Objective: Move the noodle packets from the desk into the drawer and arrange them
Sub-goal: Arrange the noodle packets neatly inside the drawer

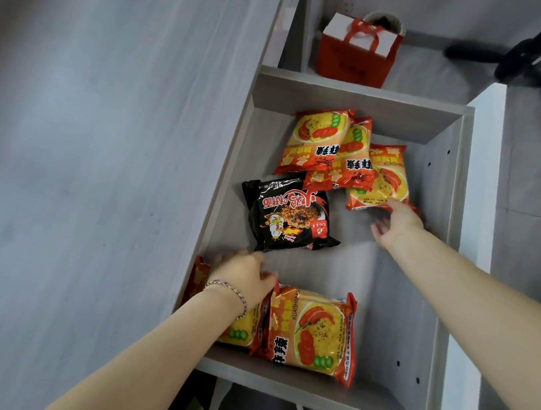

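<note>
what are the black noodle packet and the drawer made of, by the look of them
Black noodle packet: thin glossy plastic film, likely; it crinkles and catches glare. Drawer: grey wood-grain laminated board, apparently matte; thick flat panel edges and faint grain show.

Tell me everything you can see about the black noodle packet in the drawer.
The black packet is glossy plastic, sealed and puffy, printed with red characters, a noodle picture and a flame cartoon. It lies flat on the drawer floor, mid-drawer near the desk-side wall, print upside down to the camera. Its top right corner meets an orange packet. The left hand reaches just below its lower left corner; contact is unclear.
</note>
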### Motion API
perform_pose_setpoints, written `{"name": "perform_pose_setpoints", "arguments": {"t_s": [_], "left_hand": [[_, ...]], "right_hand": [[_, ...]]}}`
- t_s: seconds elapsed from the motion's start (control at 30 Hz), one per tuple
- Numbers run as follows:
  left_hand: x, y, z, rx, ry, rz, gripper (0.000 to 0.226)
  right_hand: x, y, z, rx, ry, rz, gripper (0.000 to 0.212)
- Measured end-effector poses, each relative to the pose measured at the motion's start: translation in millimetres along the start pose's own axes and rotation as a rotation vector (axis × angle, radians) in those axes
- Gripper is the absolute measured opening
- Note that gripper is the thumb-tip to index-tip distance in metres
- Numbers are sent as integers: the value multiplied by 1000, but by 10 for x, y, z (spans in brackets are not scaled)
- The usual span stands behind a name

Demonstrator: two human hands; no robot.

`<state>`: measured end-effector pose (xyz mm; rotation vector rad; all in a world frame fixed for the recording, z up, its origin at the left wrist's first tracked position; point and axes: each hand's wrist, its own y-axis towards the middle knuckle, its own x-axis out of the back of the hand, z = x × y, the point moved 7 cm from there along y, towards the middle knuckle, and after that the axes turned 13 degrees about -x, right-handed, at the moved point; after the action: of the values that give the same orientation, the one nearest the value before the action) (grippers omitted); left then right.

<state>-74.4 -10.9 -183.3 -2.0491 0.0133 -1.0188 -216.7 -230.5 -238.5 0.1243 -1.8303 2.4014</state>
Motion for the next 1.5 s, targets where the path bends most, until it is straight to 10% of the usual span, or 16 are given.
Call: {"name": "perform_pose_setpoints", "arguments": {"t_s": [0.2, 0.33, 0.67, 0.9, 1.17, 1.5], "left_hand": [[530, -48, -94, -69, -288, -473, 17], [619, -95, -32, -28, -541, -621, 30], [396, -294, 57, 144, -427, -492, 58], [424, -157, -116, -159, 111, -194, 56], [383, 57, -154, -325, 297, 169, 85], [340, 126, -19, -258, 431, -164, 69]], "right_hand": [[181, -897, 340, 741, -67, -79, 29], [166, -1514, 316, 928, -175, 120, 21], [-649, -810, -1123, -70, -971, 364, 15], [-769, -578, -1537, -469, -755, 299, 23], [-722, -641, -1472, -583, -484, 402, 20], [-657, -255, -1102, -343, -373, 197, 48]]}}
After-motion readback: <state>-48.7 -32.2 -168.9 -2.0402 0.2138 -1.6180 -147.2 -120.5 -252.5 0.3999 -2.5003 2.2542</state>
